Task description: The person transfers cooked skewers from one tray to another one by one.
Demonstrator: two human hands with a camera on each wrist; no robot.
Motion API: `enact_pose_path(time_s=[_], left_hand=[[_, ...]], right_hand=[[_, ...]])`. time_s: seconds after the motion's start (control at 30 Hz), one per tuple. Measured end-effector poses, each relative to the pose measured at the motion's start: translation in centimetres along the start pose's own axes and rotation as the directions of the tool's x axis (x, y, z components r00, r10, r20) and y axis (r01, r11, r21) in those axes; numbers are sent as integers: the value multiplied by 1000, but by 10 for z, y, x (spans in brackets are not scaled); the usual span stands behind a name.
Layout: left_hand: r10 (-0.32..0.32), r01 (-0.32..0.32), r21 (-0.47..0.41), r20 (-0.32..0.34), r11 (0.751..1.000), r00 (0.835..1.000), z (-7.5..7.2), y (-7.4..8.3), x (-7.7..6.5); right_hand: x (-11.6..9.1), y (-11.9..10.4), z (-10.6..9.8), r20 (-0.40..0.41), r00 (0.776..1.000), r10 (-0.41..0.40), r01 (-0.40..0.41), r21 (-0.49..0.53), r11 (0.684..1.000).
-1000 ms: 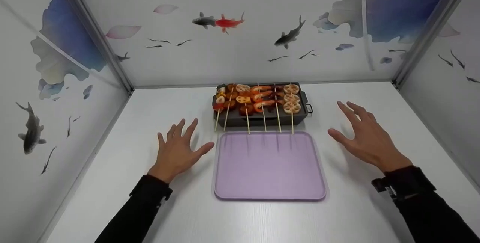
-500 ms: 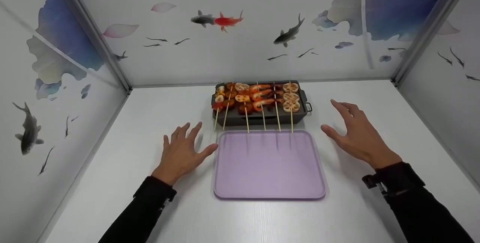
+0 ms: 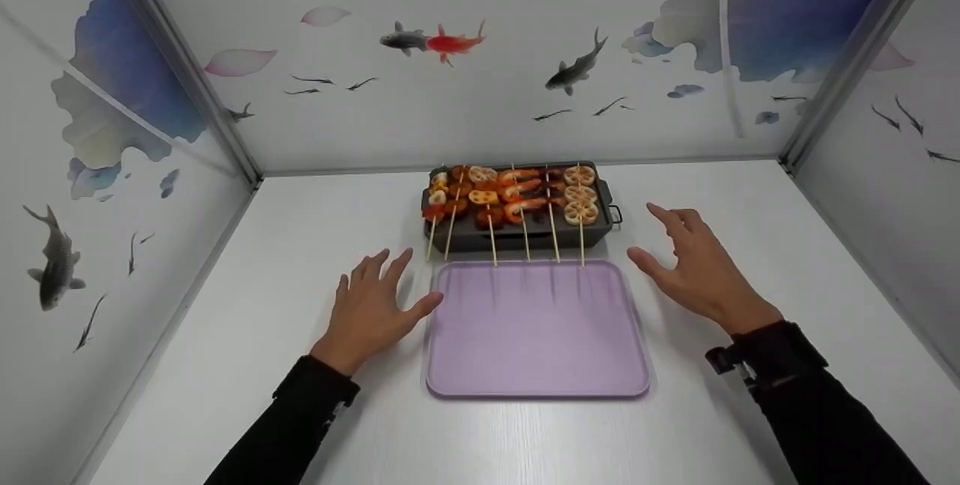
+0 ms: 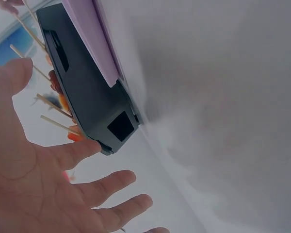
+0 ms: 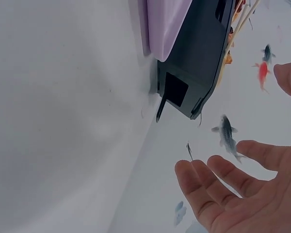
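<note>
Several food skewers lie side by side across a dark tabletop grill point(image 3: 517, 236), their bare stick ends pointing toward me. Among them are a shrimp skewer point(image 3: 523, 191) and a lotus root skewer point(image 3: 580, 196) at the right end. Directly in front of the grill lies a lilac tray point(image 3: 538, 335). My left hand point(image 3: 373, 312), fingers spread and holding nothing, hovers by the tray's left edge, its thumb overlapping the rim in the head view. To the right of the tray, my right hand point(image 3: 696, 271) is also in the air with fingers extended, thumb toward the grill.
A white table point(image 3: 247, 305) bears the grill and tray. White panels printed with fish enclose it at the back and both sides, joined by grey metal corner posts point(image 3: 862, 58). A wire handle point(image 3: 615, 214) sticks out from the grill's right end.
Both hands have drifted inward: the left a little to the right and toward me, the right to the left. The grill, skewers and tray have stayed put.
</note>
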State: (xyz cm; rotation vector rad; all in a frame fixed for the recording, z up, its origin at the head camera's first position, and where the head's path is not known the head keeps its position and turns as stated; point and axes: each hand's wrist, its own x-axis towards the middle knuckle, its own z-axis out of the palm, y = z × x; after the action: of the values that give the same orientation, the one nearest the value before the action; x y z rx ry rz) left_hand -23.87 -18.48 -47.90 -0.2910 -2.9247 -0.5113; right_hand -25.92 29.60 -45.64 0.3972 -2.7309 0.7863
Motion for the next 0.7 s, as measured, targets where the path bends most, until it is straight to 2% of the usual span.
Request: enact_pose_path(time_s=[0.3, 0.7], left_hand=[[17, -17, -2, -18, 1000, 1000, 3, 5, -3], [19, -20, -40, -15, 999, 1000, 8, 12, -5]], right_hand=[[5, -10, 8, -11, 999, -36, 37, 40, 999], [13, -20, 17, -140, 984, -108, 124, 105, 987]])
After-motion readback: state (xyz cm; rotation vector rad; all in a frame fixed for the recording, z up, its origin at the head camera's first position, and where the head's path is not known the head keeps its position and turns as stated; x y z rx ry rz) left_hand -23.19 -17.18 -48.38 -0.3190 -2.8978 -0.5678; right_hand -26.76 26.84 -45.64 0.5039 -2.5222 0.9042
